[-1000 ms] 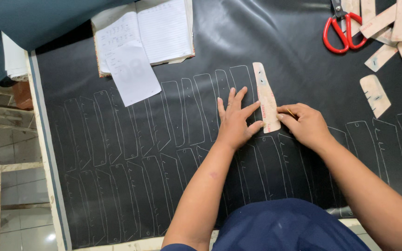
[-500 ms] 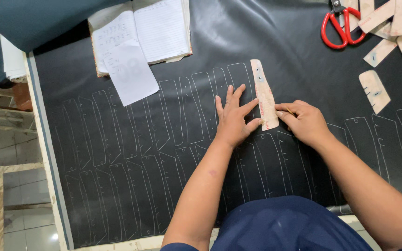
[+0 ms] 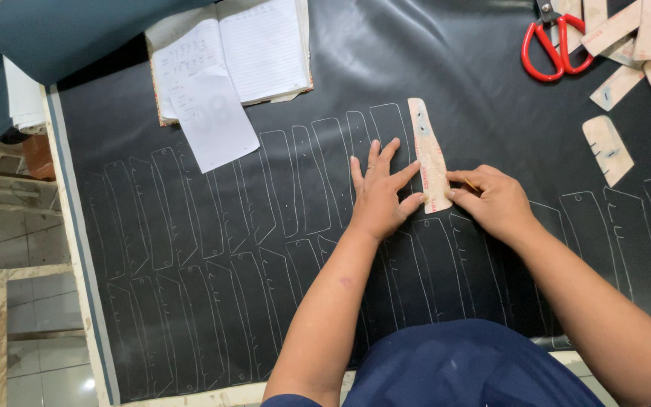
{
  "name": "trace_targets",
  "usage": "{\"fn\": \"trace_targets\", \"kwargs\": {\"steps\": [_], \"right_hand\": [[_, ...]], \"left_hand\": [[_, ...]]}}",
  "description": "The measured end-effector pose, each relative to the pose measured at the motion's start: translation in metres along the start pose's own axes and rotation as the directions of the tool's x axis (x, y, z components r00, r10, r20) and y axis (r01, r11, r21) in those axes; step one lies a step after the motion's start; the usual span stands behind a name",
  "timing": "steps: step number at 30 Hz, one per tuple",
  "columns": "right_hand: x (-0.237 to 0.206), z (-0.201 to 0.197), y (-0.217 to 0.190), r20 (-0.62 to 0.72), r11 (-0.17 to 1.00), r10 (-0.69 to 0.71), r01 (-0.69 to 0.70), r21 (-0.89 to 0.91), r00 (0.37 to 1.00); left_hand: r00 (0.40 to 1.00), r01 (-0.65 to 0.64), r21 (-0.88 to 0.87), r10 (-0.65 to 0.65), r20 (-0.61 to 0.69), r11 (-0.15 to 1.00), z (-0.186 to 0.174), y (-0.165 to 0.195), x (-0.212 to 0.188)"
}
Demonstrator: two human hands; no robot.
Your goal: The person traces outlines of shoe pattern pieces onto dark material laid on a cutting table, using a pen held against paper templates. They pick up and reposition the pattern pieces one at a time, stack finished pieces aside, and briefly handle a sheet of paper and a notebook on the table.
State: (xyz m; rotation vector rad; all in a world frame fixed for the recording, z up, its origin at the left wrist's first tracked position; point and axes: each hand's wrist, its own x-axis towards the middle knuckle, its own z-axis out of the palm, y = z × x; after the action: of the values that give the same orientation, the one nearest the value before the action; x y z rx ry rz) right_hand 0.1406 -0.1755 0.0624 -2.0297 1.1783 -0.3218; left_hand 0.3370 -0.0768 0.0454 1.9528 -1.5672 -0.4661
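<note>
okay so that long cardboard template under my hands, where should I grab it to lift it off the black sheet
Take the cardboard template by its free far end, coming from above. It lies flat on the black sheet, and the left hand and right hand crowd its near end, so pinch the bare top edges, probably after tipping a corner up.

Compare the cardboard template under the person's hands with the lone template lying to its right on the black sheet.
The held template is long and narrow; the lone template is shorter and stubbier. The held template is pinned by the left hand with the right hand at its edge; the lone template lies untouched. Both are pale tan cardboard on the black sheet.
</note>
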Motion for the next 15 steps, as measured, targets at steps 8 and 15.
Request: {"fn": "trace_targets", "kwargs": {"steps": [8, 15], "right_hand": [[0.000, 0.004, 0.008, -0.012, 0.999, -0.045, 0.046, 0.008, 0.999], [0.013, -0.007, 0.000, 0.034, 0.975, -0.224, 0.224, 0.000, 0.974]], "left_hand": [[1.000, -0.015, 0.029, 0.015, -0.013, 0.999, -0.005, 0.006, -0.001], [0.974, -0.084, 0.231, 0.031, 0.223, 0.969, -0.005, 0.034, -0.001]]}}
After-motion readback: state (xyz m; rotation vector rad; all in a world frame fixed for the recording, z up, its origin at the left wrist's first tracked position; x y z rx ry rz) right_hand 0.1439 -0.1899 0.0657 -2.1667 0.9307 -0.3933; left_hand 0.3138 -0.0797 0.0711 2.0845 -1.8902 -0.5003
